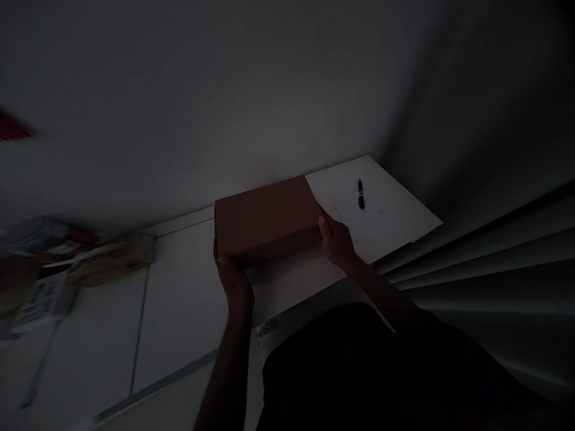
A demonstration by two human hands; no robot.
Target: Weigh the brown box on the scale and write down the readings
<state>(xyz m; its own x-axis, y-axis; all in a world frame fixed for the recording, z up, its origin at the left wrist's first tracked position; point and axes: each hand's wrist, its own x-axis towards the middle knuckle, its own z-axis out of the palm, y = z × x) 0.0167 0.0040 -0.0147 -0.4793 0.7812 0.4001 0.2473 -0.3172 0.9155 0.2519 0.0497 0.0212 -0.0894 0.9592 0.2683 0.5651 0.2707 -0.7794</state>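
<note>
A brown cardboard box (267, 218) is held between my two hands above a white surface (296, 281). My left hand (235, 281) grips its near left corner, the thumb lying along the front edge. At the right end, my right hand (336, 239) is closed on the box with its thumb on the front side; its other fingers are hidden. The light is dim. To the right of the box a dark pen (360, 194) lies on a white paper sheet (381, 224) with faint marks.
Bags and packages (112, 257) are piled at the left, blurred. A pale wall (224, 108) rises behind the surface. Dark folds of a curtain (489, 263) hang at the right. White panels (184, 305) with dark seams extend to the left of the box.
</note>
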